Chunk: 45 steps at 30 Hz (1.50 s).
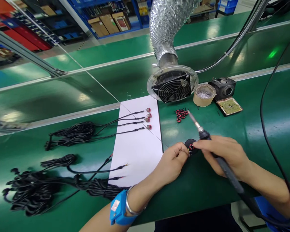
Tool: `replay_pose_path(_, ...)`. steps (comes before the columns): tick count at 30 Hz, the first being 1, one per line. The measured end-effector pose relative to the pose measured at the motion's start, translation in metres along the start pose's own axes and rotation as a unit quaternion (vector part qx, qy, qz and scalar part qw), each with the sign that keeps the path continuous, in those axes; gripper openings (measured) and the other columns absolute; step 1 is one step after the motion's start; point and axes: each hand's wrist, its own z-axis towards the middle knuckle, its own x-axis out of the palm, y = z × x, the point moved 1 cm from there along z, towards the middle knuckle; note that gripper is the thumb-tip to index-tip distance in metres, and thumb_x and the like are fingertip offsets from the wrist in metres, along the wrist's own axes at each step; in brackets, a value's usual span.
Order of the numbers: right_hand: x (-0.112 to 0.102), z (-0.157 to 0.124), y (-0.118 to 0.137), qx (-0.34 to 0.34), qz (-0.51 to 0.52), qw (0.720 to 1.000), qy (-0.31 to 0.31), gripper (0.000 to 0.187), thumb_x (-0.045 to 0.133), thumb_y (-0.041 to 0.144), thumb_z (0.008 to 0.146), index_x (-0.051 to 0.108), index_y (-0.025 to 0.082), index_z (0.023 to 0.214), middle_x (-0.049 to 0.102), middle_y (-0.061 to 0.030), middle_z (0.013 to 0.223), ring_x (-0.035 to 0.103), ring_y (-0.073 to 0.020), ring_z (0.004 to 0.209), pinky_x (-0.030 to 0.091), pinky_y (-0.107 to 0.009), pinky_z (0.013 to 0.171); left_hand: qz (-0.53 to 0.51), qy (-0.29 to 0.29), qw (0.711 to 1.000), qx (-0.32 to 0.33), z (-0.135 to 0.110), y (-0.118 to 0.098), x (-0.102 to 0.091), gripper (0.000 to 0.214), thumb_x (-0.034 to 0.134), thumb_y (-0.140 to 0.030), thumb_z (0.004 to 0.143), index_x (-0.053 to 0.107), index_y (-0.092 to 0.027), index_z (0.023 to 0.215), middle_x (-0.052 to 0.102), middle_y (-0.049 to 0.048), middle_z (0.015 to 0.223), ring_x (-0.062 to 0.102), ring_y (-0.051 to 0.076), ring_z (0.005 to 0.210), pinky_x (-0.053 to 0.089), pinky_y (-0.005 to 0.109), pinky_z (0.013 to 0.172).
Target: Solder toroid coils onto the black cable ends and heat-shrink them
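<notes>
My right hand (228,156) is closed around a soldering iron (226,169), whose metal tip points up and away from me. Its thumb and forefinger also reach a small red-and-black ring part (191,147) on a black round disc (188,141). Beside the disc, my left hand (174,161) pinches with thumb and forefinger. A thin solder wire (135,116) slants down from the upper left to these fingers. A yellowish tip shows at the fingertips, partly hidden. Beyond the disc lies a cluster of similar red-and-black rings (180,114).
A fume extractor fan (174,88) hangs over the green bench. A tape roll (204,95), iron stand (223,87) and sponge tray (229,106) sit at right. White paper (137,146) holds several cable ends; black cable bundles (36,191) lie left. The iron's cord (263,125) loops at right.
</notes>
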Motion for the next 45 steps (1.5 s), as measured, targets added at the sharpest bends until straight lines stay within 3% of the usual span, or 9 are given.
replay_pose_path(3,-0.011,-0.009,0.007,0.056,0.040,0.994,-0.083,0.042,0.054,0.003,0.089,0.059,0.019,0.128,0.071,-0.0022,0.091,0.065,-0.0106,0.072,0.054,-0.023,0.066,0.020,-0.020,1.000,-0.003,0.001,0.002,0.001,0.020,0.048,-0.036,0.088,0.049,-0.019,0.076,0.032,-0.0092,0.054,0.025,0.009,0.049,0.020,0.022,0.047)
replay_pose_path(5,-0.015,-0.017,0.013,0.063,0.058,0.990,-0.113,0.047,0.056,0.007,0.088,0.057,0.019,0.134,0.069,-0.0041,0.088,0.065,-0.0140,0.072,0.053,-0.027,0.061,0.026,-0.030,0.999,-0.005,0.002,0.003,0.001,0.018,0.047,-0.034,0.087,0.050,-0.019,0.077,0.032,-0.0094,0.053,0.025,0.008,0.048,0.020,0.022,0.046)
replay_pose_path(9,-0.017,-0.029,0.022,0.087,0.090,0.984,-0.127,0.040,0.055,0.010,0.084,0.066,0.019,0.122,0.059,-0.0033,0.070,0.056,-0.0153,0.058,0.043,-0.029,0.047,0.051,-0.049,0.997,0.009,0.002,0.003,0.002,0.015,0.045,-0.029,0.084,0.049,-0.020,0.073,0.033,-0.0095,0.051,0.026,0.008,0.046,0.022,0.022,0.047)
replay_pose_path(17,-0.019,-0.030,0.025,0.133,0.132,0.978,-0.097,0.026,0.054,0.012,0.079,0.066,0.018,0.101,0.060,-0.0037,0.070,0.056,-0.0155,0.058,0.044,-0.030,0.049,0.076,-0.074,0.994,0.015,-0.003,-0.001,0.005,0.016,0.044,-0.030,0.083,0.047,-0.020,0.071,0.033,-0.0101,0.050,0.026,0.007,0.045,0.023,0.022,0.047)
replay_pose_path(45,-0.015,-0.027,0.026,0.106,0.135,0.982,-0.079,0.029,0.051,0.010,0.077,0.066,0.017,0.101,0.060,-0.0030,0.066,0.054,-0.0149,0.055,0.044,-0.030,0.049,0.136,-0.086,0.987,0.027,-0.005,-0.005,0.005,0.017,0.043,-0.029,0.083,0.047,-0.021,0.069,0.040,-0.0065,0.057,0.035,0.011,0.056,0.029,0.025,0.053)
